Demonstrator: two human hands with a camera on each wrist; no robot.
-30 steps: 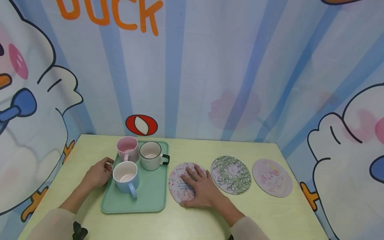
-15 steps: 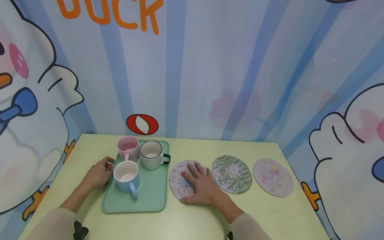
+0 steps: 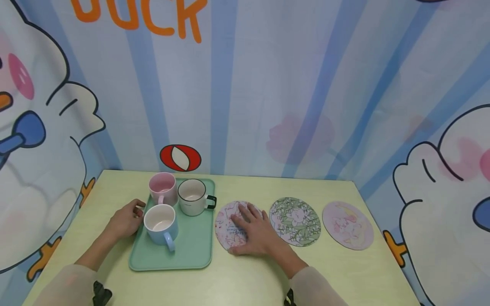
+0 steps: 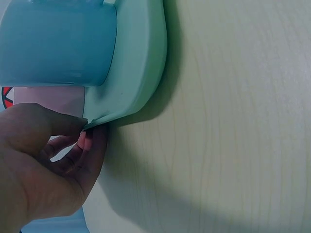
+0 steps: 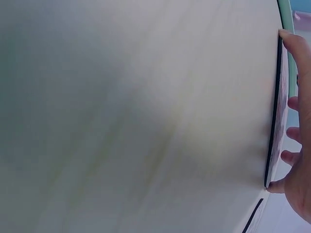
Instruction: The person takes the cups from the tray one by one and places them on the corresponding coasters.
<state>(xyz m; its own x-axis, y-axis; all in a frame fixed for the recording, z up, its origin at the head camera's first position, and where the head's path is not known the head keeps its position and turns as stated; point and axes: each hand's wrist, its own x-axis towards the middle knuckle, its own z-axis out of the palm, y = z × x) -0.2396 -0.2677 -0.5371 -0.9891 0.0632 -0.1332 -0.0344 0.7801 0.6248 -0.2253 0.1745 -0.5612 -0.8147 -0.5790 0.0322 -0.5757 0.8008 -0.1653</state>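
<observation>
The green tray [image 3: 193, 250] holds three mugs: a pink one [image 3: 162, 185], a white one with black rim and handle [image 3: 191, 197], and a blue one [image 3: 160, 227]. At the tray's left edge is my left hand [image 3: 124, 220]; in the left wrist view its thumb lies over the rim and the fingers underneath, pinching the tray [image 4: 131, 63]. My right hand [image 3: 256, 236] lies spread over a round pink-patterned coaster [image 3: 227, 225] beside the tray. In the right wrist view, thumb and little finger touch opposite ends of this coaster's dark edge [image 5: 273, 121].
A green floral coaster [image 3: 294, 223] and a pale pink coaster [image 3: 348, 225] lie in a row to the right on the pale wooden table [image 3: 245, 284]. A striped cartoon curtain [image 3: 249, 85] hangs behind the table's far edge.
The coaster under my right hand has slid slightly away from me, together with that hand. My left hand, the tray and the mugs have stayed in place.
</observation>
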